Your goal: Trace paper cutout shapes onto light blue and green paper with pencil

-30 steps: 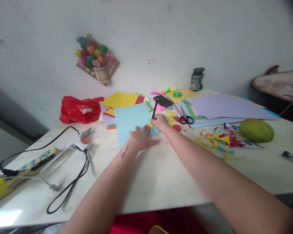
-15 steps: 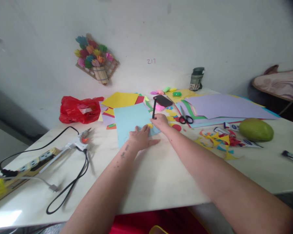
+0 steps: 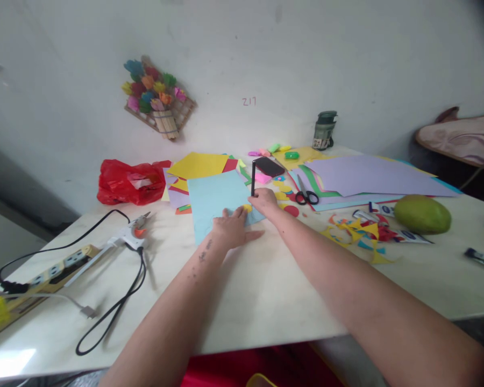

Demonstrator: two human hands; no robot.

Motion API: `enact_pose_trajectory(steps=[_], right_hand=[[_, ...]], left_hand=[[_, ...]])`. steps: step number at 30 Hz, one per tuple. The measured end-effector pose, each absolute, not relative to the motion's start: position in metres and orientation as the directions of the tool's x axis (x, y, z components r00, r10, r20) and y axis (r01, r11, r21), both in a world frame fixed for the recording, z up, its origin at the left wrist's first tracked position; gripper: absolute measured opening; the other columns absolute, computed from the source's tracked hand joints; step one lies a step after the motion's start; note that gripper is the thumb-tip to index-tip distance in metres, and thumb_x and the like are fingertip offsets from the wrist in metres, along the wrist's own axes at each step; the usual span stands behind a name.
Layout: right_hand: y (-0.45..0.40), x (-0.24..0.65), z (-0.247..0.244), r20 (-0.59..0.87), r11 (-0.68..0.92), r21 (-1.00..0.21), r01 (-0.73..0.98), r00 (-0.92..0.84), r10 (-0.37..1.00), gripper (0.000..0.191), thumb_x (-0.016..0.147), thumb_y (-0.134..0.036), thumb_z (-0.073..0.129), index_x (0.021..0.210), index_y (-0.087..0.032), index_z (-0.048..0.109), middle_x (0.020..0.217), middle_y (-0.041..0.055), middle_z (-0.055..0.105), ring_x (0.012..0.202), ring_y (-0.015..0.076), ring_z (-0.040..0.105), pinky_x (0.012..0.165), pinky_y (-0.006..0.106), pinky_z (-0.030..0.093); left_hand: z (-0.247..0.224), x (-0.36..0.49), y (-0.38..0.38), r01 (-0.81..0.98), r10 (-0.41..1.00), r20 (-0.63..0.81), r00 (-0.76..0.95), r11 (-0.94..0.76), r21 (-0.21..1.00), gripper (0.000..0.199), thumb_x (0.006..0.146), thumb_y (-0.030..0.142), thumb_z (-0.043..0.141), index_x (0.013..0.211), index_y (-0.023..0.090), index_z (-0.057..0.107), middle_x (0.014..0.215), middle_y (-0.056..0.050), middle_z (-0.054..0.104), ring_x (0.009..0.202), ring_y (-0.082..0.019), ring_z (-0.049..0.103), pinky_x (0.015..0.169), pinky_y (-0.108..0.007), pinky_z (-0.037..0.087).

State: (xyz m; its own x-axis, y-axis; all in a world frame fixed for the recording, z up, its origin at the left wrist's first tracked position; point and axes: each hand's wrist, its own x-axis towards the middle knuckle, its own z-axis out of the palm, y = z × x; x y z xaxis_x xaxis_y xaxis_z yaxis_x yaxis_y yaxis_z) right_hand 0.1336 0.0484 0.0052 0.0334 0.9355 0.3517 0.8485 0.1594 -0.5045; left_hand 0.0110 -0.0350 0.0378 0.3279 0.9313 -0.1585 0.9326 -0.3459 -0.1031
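- tipped toward the right edge of the tabletop (image 3: 266, 290) half a second and a second ago, the free end of my black pen (image 3: 253, 176) has swung left, so the pen now stands almost upright.
- my right hand (image 3: 265, 202) is closed on that pen, fingers together round its lower part; the writing tip is hidden behind them, so i cannot tell whether it touches anything.
- the yellow disc (image 3: 247, 208) is what counts: it lies on the light blue sheet (image 3: 212, 196), close to the sheet's right edge, just left of my pen grip and a little toward the tabletop's near edge.
- my left hand (image 3: 229, 230) is laid flat on the sheet, clamped on nothing, fingers slightly apart, thumb pointing toward the tabletop's right edge; its fingertips seem to meet the disc's left side.
- so the disc sits between both hands, near each, while the pen's long axis rises away from the sheet.
- sheet, disc and left hand look unchanged; the scissors (image 3: 307, 198) rest beyond my right hand, toward the tabletop's right edge, untouched.
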Motion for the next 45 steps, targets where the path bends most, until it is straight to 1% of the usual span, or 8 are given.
enact_pose_trajectory(steps=[14,21,26,35,37,39,42,45], right_hand=[[0.0504,0.1331,0.0024,0.332,0.151,-0.517,0.843,0.034,0.943,0.024,0.061,-0.029,0.044,0.066,-0.016,0.064,0.064,0.0034,0.062,0.058,0.0114,0.049,0.048,0.020,0.029],[0.0496,0.1326,0.0036,0.299,0.127,-0.501,0.856,0.033,0.954,0.023,0.061,-0.029,0.045,0.067,-0.016,0.063,0.066,0.0038,0.063,0.060,0.0111,0.051,0.047,0.019,0.029],[0.0486,0.1320,0.0045,0.297,0.132,-0.492,0.861,0.024,0.954,0.022,0.061,-0.029,0.046,0.066,-0.016,0.063,0.068,0.0047,0.063,0.061,0.0118,0.051,0.048,0.020,0.030],[0.0485,0.1308,0.0043,0.310,0.139,-0.498,0.856,0.026,0.950,0.021,0.058,-0.030,0.047,0.058,-0.015,0.061,0.062,0.0037,0.060,0.057,0.0108,0.048,0.047,0.020,0.028],[0.0492,0.1311,0.0037,0.301,0.126,-0.535,0.836,0.049,0.952,0.020,0.057,-0.031,0.048,0.057,-0.015,0.060,0.059,0.0028,0.058,0.055,0.0103,0.047,0.046,0.020,0.027],[0.0502,0.1326,0.0027,0.288,0.119,-0.611,0.783,0.080,0.954,0.021,0.058,-0.032,0.048,0.057,-0.015,0.060,0.055,0.0013,0.056,0.052,0.0094,0.046,0.045,0.019,0.027],[0.0519,0.1365,0.0016,0.274,0.140,-0.748,0.649,0.110,0.955,0.024,0.060,-0.037,0.049,0.059,-0.015,0.060,0.051,-0.0008,0.052,0.049,0.0082,0.044,0.044,0.019,0.028],[0.0533,0.1401,0.0029,0.224,0.154,-0.846,0.510,0.079,0.971,0.030,0.058,-0.042,0.052,0.060,-0.014,0.061,0.046,-0.0017,0.048,0.046,0.0077,0.041,0.044,0.019,0.029]], left_hand=[[0.0354,0.0099,-0.0340,0.931,0.931,-0.145,0.334,-0.350,-0.102,0.080,0.064,0.074,0.011,0.129,0.027,0.013,0.136,0.000,0.014,0.115,-0.034,0.019,0.080,-0.048,0.032],[0.0354,0.0104,-0.0338,0.934,0.934,-0.157,0.322,-0.340,-0.105,0.080,0.064,0.074,0.013,0.130,0.028,0.010,0.136,0.001,0.013,0.116,-0.034,0.017,0.082,-0.048,0.031],[0.0352,0.0103,-0.0342,0.932,0.932,-0.143,0.333,-0.348,-0.103,0.080,0.064,0.074,0.013,0.129,0.028,0.011,0.136,0.000,0.014,0.115,-0.034,0.019,0.080,-0.048,0.032],[0.0349,0.0093,-0.0336,0.928,0.930,-0.123,0.346,-0.358,-0.099,0.080,0.063,0.074,0.013,0.128,0.028,0.014,0.134,-0.001,0.018,0.113,-0.034,0.022,0.079,-0.048,0.034],[0.0350,0.0093,-0.0334,0.928,0.930,-0.124,0.346,-0.359,-0.098,0.080,0.063,0.075,0.012,0.128,0.028,0.014,0.134,-0.001,0.018,0.113,-0.034,0.022,0.079,-0.048,0.034],[0.0353,0.0093,-0.0334,0.928,0.930,-0.127,0.346,-0.359,-0.098,0.079,0.063,0.074,0.012,0.128,0.029,0.015,0.134,-0.001,0.018,0.113,-0.035,0.021,0.079,-0.048,0.033],[0.0360,0.0096,-0.0340,0.929,0.930,-0.138,0.341,-0.356,-0.101,0.079,0.063,0.075,0.012,0.128,0.028,0.016,0.135,-0.001,0.017,0.114,-0.036,0.020,0.079,-0.049,0.032],[0.0365,0.0097,-0.0342,0.930,0.930,-0.140,0.339,-0.354,-0.096,0.081,0.063,0.075,0.012,0.128,0.028,0.015,0.134,-0.002,0.018,0.113,-0.037,0.019,0.079,-0.050,0.032]])
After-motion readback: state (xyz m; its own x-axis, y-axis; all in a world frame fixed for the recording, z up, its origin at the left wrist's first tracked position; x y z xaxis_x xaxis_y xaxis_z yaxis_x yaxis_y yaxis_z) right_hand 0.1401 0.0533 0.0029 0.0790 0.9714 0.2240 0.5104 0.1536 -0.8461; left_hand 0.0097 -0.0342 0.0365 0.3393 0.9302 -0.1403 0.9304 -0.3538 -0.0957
